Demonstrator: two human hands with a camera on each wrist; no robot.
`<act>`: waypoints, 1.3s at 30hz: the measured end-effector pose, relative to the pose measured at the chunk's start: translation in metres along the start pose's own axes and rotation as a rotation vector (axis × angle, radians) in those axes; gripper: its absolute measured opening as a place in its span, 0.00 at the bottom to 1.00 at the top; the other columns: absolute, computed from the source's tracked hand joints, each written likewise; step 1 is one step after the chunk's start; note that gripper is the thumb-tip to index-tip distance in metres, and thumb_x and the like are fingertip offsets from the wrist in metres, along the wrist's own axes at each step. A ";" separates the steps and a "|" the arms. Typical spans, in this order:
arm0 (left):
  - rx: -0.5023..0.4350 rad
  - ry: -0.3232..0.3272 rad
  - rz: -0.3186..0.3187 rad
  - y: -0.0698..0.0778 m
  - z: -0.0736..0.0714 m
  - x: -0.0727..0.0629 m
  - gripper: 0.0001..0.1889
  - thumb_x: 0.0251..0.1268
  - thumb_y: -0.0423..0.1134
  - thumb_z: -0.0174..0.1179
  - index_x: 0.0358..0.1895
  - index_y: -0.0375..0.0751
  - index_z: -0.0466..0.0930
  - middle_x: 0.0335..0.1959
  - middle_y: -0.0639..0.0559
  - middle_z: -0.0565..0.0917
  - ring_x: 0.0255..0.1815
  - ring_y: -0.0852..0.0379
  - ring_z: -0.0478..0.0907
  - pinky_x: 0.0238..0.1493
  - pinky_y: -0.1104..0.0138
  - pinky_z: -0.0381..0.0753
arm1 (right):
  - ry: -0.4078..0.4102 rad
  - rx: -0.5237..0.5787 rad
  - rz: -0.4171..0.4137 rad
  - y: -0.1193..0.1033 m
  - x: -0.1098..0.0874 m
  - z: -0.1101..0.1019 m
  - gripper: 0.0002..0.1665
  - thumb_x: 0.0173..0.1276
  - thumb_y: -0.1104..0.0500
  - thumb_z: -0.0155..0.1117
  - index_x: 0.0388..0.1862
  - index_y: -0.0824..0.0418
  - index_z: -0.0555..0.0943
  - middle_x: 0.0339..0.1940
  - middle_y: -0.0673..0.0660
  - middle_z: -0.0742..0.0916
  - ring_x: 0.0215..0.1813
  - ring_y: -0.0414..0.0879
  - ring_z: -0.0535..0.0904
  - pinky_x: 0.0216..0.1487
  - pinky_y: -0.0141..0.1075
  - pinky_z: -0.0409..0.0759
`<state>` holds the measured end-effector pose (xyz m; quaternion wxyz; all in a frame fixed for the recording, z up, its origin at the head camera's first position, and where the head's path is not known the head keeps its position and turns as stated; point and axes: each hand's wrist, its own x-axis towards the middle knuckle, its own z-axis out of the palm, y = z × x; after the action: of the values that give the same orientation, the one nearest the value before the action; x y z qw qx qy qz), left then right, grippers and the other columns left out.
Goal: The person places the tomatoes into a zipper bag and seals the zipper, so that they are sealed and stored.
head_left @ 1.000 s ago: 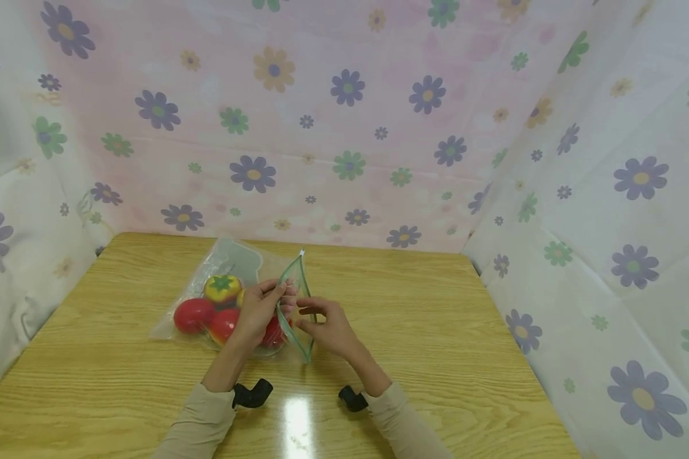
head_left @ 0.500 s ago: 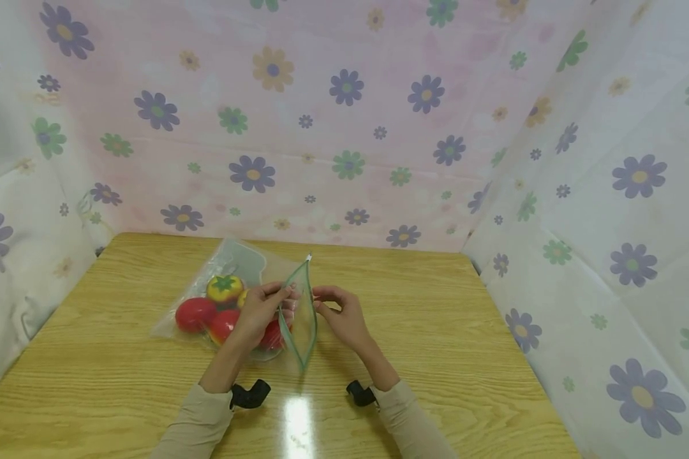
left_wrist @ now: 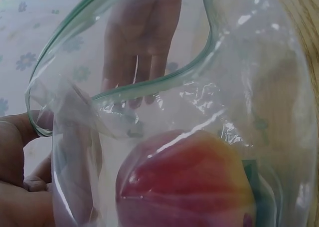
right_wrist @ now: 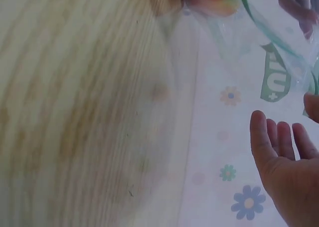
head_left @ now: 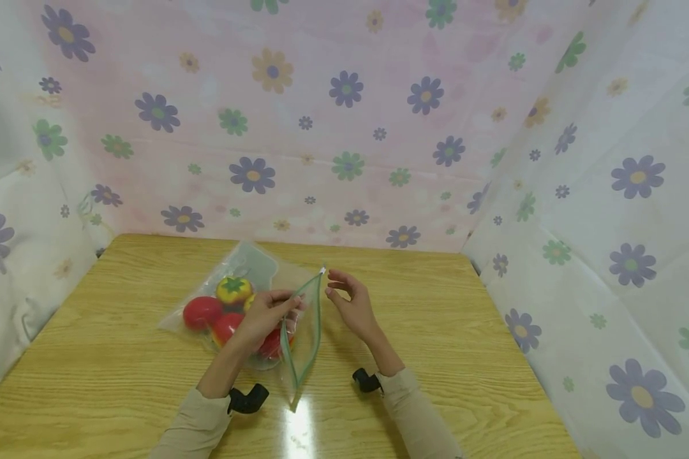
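Observation:
A clear zip bag [head_left: 304, 344] with a green-edged mouth lies on the table, its mouth gaping toward the right. My left hand [head_left: 264, 319] pinches the near lip of that mouth; in the left wrist view its thumb and finger [left_wrist: 20, 127] meet at the green rim. Inside are several round toy fruits, among them a red one [head_left: 203, 313] and a yellow one [head_left: 233, 290] with a green leafy top. Beside the white zip slider [head_left: 323, 271], my right hand [head_left: 353, 306] has extended fingers [right_wrist: 259, 132], apart from the bag.
Wood-grained table [head_left: 436, 331] surrounds the bag. Flowered cloth [head_left: 344, 127] rises at the back and both sides. A black curved piece sits at each wrist, the left one [head_left: 248, 399] and the right one [head_left: 366, 380], close above the table.
The right hand has drawn out of the bag's mouth and moved right and up to beside the slider. The bag has shifted slightly right, its mouth wider, the left hand still pinching the lip.

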<state>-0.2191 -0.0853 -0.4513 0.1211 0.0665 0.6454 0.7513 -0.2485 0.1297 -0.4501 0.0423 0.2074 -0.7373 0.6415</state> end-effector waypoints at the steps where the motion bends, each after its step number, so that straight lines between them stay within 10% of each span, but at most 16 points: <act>1: 0.006 -0.008 0.000 0.000 0.000 0.000 0.18 0.79 0.34 0.54 0.59 0.20 0.76 0.38 0.45 0.86 0.26 0.62 0.80 0.29 0.71 0.84 | -0.019 -0.010 0.002 -0.001 0.001 -0.001 0.22 0.75 0.72 0.58 0.65 0.79 0.71 0.64 0.76 0.76 0.63 0.75 0.73 0.56 0.38 0.85; 14: 0.064 -0.062 -0.010 0.000 0.002 -0.005 0.19 0.79 0.35 0.54 0.63 0.22 0.74 0.39 0.49 0.86 0.31 0.61 0.82 0.33 0.72 0.84 | -0.139 0.005 -0.040 0.028 0.019 -0.014 0.22 0.78 0.70 0.56 0.69 0.71 0.72 0.66 0.71 0.78 0.67 0.66 0.74 0.68 0.43 0.78; 28: 0.139 -0.100 0.025 0.014 -0.002 -0.018 0.25 0.79 0.41 0.57 0.69 0.26 0.69 0.48 0.38 0.86 0.37 0.55 0.83 0.40 0.67 0.86 | -0.136 0.072 -0.095 0.020 0.024 -0.019 0.06 0.76 0.66 0.60 0.46 0.71 0.78 0.56 0.76 0.82 0.58 0.48 0.82 0.61 0.37 0.82; 39: 0.236 -0.058 0.107 0.022 -0.014 -0.037 0.24 0.78 0.44 0.57 0.68 0.32 0.74 0.56 0.37 0.84 0.55 0.50 0.85 0.54 0.68 0.84 | -0.053 0.136 -0.179 0.005 0.026 -0.017 0.08 0.72 0.71 0.62 0.43 0.79 0.76 0.39 0.46 0.87 0.47 0.41 0.86 0.53 0.38 0.86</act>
<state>-0.1892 -0.1119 -0.4302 0.0905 0.1363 0.7211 0.6732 -0.2777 0.1399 -0.4430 0.0658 0.2918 -0.6713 0.6781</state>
